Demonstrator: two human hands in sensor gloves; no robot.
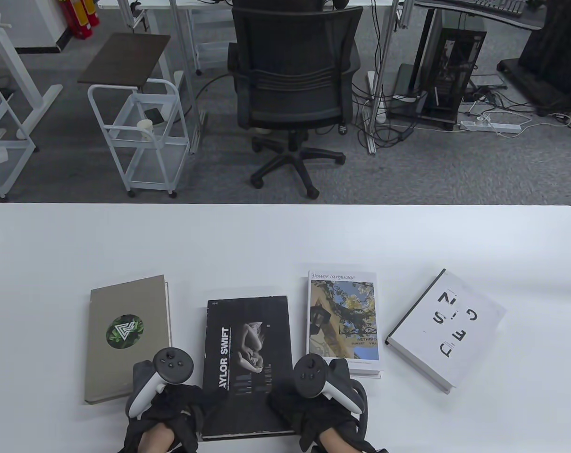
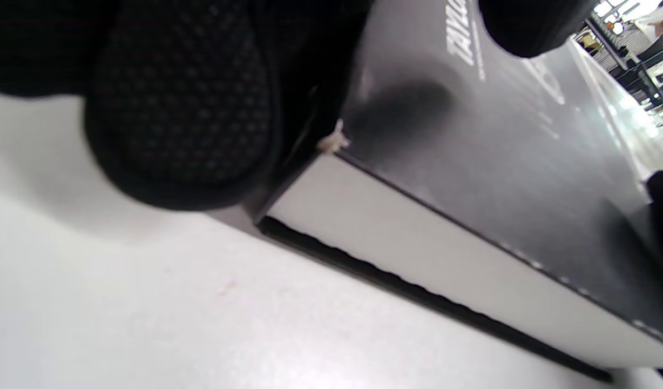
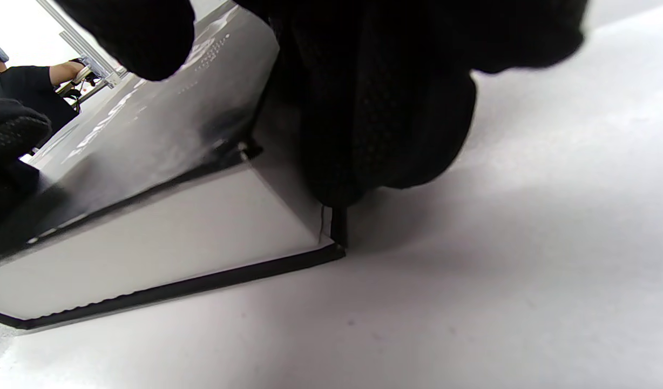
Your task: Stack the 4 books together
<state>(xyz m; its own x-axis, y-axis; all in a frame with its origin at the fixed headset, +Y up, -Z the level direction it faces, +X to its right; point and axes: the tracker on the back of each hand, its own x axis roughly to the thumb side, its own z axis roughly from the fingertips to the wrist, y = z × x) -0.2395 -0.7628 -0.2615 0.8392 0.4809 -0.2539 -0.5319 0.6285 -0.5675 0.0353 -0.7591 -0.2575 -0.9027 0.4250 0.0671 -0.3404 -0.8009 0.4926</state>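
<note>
Several books lie flat in a row on the white table [image 1: 285, 236]: a grey book with a green round emblem [image 1: 127, 337], a black Taylor Swift book [image 1: 247, 363], a Flower language book [image 1: 344, 323] and a white book with black letters [image 1: 448, 328], turned askew. My left hand [image 1: 191, 406] grips the black book's near left corner. My right hand [image 1: 285, 406] grips its near right corner. In the left wrist view the fingers [image 2: 180, 108] lie against the book's side [image 2: 472, 162], thumb on the cover. The right wrist view shows the same [image 3: 374, 108] at the other corner [image 3: 164, 237].
The table's far edge runs across the middle of the table view. Beyond it stand a black office chair [image 1: 292, 85], a white trolley [image 1: 141, 137] and a computer case with cables [image 1: 455, 75] on the grey floor.
</note>
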